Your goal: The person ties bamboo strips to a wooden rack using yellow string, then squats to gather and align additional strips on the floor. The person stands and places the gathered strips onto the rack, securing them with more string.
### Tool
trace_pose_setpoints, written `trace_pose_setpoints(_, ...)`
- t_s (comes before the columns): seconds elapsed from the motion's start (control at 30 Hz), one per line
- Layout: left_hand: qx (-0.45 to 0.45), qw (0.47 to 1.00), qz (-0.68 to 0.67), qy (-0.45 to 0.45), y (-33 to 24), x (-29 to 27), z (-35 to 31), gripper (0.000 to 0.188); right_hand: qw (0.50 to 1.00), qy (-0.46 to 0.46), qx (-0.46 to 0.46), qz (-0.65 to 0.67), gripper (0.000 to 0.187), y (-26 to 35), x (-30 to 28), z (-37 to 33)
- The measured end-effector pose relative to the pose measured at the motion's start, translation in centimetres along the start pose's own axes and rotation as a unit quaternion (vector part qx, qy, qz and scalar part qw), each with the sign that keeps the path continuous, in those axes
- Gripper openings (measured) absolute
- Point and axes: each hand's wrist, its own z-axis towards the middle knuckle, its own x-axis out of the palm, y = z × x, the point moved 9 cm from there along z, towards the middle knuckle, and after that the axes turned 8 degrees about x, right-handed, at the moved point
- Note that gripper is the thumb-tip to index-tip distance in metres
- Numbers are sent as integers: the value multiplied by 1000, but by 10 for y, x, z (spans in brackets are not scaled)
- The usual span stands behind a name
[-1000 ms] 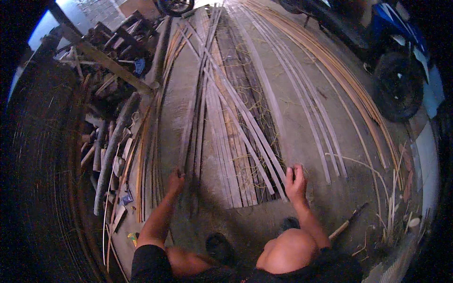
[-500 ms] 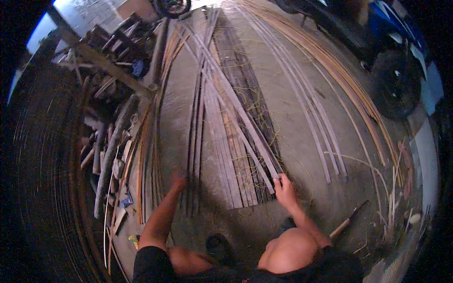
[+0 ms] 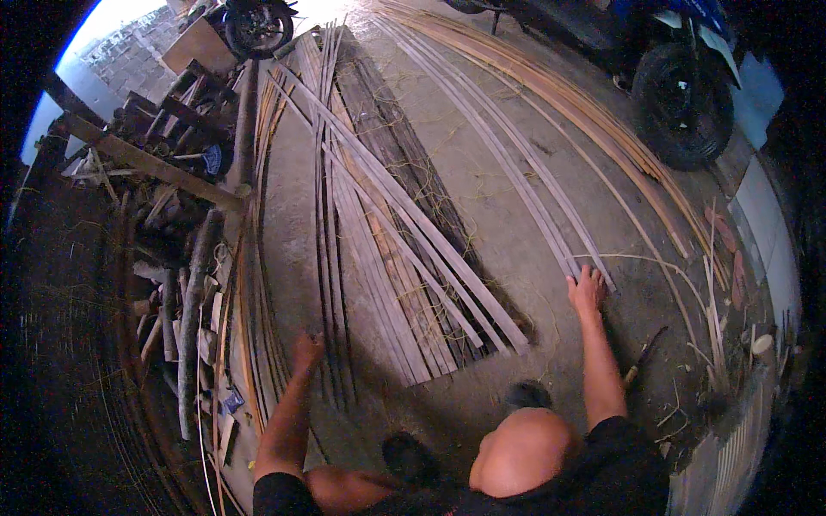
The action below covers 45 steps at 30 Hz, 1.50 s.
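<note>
My right hand (image 3: 587, 289) reaches to the near ends of the long grey wooden strips (image 3: 508, 159) lying on the right. Its fingers are apart over the strip ends, and a grip on them does not show. On the left, my left hand (image 3: 308, 351) is closed beside a narrow bunch of dark strips (image 3: 334, 284); what it holds, if anything, is hidden in dim light. Between the hands lies a row of flat strips (image 3: 379, 301) and darker boards (image 3: 391, 138). Loose grey strips (image 3: 430, 245) cross over these at a slant, their near ends resting at the right.
Brown strips (image 3: 585, 112) curve along the right beside a motorcycle wheel (image 3: 684, 107). A knife-like tool (image 3: 644, 357) lies right of my right arm. Stacked firewood (image 3: 194, 318) and a slanting beam (image 3: 155, 163) line the left. Thin yellowish ties (image 3: 465, 215) are scattered over the boards.
My right hand has let go of the slanted strips and moved right to the grey strips there. The slanted strips now lie farther right at their near ends. My left hand stays by the dark strips.
</note>
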Motion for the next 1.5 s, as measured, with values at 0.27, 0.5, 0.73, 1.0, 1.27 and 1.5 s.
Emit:
trace_pose_setpoints(0.27, 81, 984, -160, 9, -134, -9, 20, 51, 996, 10, -16, 88, 49, -28, 45, -2)
trace_pose_setpoints(0.5, 33, 894, -397, 205, -260, 16, 14, 52, 921, 223, -81, 310, 63, 78, 3, -74)
trace_pose_setpoints(0.73, -127, 697, -639, 301, -414, -14, -32, 37, 794, 298, -158, 506, 32, 203, -35, -221)
trace_pose_setpoints(1.0, -37, 905, -399, -141, -243, -68, 20, 36, 839, 196, -251, 442, 20, 190, -48, -246)
trace_pose_setpoints(1.27, -105, 947, -262, -151, -38, -42, 5, 33, 829, 261, -231, 437, 18, 163, -8, -283)
trace_pose_setpoints(1.5, -17, 993, -100, -65, -56, -25, 7, 32, 872, 233, -193, 385, 23, 148, 2, -265)
